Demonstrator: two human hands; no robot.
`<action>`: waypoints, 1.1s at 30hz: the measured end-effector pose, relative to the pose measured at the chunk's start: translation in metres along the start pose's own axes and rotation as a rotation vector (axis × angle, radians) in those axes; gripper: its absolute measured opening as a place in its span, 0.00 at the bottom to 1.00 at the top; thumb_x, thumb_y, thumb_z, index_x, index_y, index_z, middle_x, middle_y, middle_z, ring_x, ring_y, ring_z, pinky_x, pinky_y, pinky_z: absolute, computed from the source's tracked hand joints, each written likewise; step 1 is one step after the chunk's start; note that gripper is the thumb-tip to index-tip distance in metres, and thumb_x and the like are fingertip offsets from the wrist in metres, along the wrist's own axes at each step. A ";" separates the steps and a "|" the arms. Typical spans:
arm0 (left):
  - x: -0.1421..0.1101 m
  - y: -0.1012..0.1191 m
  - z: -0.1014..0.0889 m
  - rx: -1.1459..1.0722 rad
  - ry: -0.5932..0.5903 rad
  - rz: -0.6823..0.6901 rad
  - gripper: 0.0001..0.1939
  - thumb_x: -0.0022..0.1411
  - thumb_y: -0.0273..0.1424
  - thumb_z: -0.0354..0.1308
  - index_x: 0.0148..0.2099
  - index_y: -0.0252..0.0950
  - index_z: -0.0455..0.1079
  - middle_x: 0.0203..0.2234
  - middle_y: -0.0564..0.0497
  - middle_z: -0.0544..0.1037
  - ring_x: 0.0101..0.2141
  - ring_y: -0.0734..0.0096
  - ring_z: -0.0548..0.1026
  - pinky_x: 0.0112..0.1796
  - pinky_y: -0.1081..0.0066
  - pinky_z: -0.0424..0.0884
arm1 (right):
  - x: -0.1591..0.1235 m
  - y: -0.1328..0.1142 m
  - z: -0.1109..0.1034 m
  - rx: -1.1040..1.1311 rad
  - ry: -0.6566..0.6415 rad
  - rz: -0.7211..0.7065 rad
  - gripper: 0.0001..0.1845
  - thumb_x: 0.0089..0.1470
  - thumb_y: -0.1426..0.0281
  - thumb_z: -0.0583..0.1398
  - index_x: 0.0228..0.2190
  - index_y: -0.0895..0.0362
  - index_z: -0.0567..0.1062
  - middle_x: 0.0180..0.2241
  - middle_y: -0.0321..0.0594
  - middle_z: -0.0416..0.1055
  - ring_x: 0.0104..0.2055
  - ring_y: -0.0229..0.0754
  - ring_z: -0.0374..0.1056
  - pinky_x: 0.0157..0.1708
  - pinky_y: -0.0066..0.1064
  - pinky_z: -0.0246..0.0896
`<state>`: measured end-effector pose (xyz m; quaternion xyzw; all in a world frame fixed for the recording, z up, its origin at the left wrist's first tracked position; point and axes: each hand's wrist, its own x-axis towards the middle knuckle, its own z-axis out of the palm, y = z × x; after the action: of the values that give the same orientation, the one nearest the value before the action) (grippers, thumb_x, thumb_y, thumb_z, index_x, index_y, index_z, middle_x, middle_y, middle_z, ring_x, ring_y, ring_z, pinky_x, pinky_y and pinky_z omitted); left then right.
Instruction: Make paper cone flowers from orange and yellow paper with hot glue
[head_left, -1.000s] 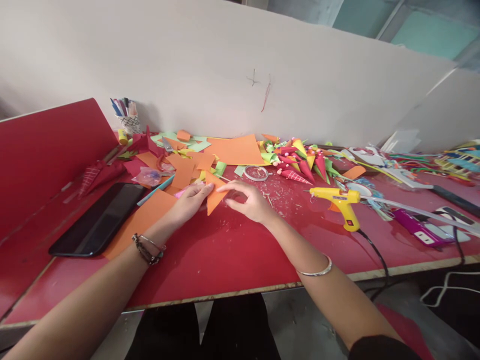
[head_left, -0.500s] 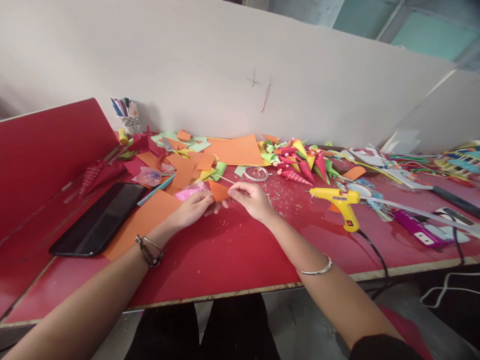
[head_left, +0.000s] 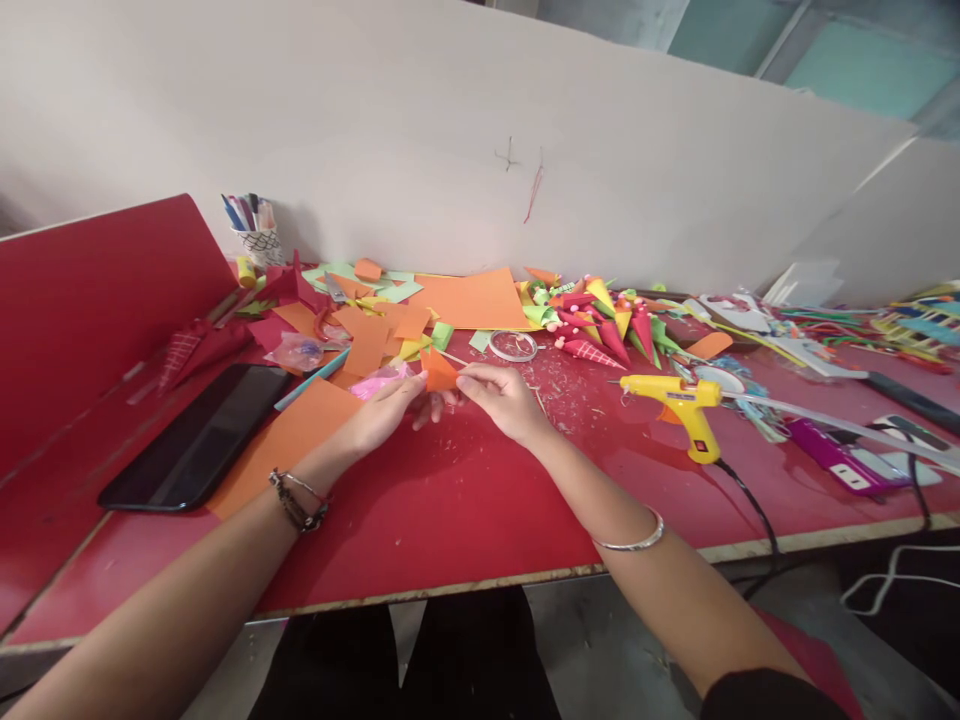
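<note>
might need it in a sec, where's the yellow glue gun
In the head view, the yellow glue gun lies right of the right hand, left of the purple power strip.

Bare red tabletop (head_left: 480, 510) lies open along the near edge, while the yellow glue gun (head_left: 679, 400) and its cord, seemingly hanging over the edge, obstruct the right.

Both thumbs lie above curled fingers; left hand (head_left: 390, 408) and right hand (head_left: 506, 402) nearly meet, fingertips close.
</note>
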<state>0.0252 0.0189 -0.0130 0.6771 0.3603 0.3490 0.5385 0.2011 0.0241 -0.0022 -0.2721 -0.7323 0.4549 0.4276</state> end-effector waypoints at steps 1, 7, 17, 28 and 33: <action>0.000 -0.001 0.000 0.020 0.019 -0.014 0.21 0.60 0.42 0.37 0.30 0.33 0.65 0.20 0.53 0.67 0.19 0.79 0.61 0.23 0.76 0.60 | 0.000 0.000 0.000 0.001 0.005 0.001 0.13 0.52 0.63 0.52 0.23 0.57 0.69 0.25 0.35 0.64 0.30 0.34 0.61 0.35 0.30 0.58; -0.005 0.002 0.003 0.139 0.131 -0.063 0.24 0.59 0.45 0.38 0.20 0.35 0.58 0.15 0.55 0.64 0.20 0.76 0.63 0.24 0.74 0.60 | 0.001 0.004 -0.001 -0.027 0.065 0.085 0.08 0.49 0.65 0.55 0.27 0.56 0.70 0.29 0.35 0.68 0.32 0.36 0.63 0.34 0.30 0.60; -0.003 0.010 0.007 0.412 0.121 -0.034 0.20 0.57 0.44 0.43 0.21 0.35 0.53 0.15 0.58 0.53 0.17 0.81 0.52 0.18 0.77 0.50 | 0.000 0.003 0.001 -0.091 0.064 0.077 0.06 0.49 0.68 0.55 0.31 0.54 0.62 0.23 0.30 0.60 0.22 0.31 0.55 0.23 0.25 0.52; 0.001 0.006 -0.001 0.311 0.272 -0.031 0.20 0.54 0.44 0.49 0.19 0.34 0.53 0.14 0.58 0.54 0.17 0.82 0.52 0.18 0.77 0.48 | -0.001 0.004 0.003 -0.023 0.020 0.010 0.10 0.46 0.69 0.59 0.35 0.53 0.67 0.36 0.36 0.66 0.38 0.36 0.64 0.39 0.31 0.61; 0.000 0.006 0.000 0.096 0.279 -0.104 0.19 0.53 0.44 0.48 0.21 0.33 0.61 0.14 0.56 0.61 0.17 0.81 0.57 0.19 0.77 0.54 | -0.002 0.002 0.000 -0.030 0.028 -0.004 0.11 0.45 0.68 0.60 0.35 0.53 0.70 0.37 0.36 0.69 0.41 0.37 0.65 0.44 0.36 0.60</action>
<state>0.0257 0.0176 -0.0069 0.6274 0.4825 0.3936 0.4675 0.2018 0.0238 -0.0050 -0.2834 -0.7335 0.4388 0.4347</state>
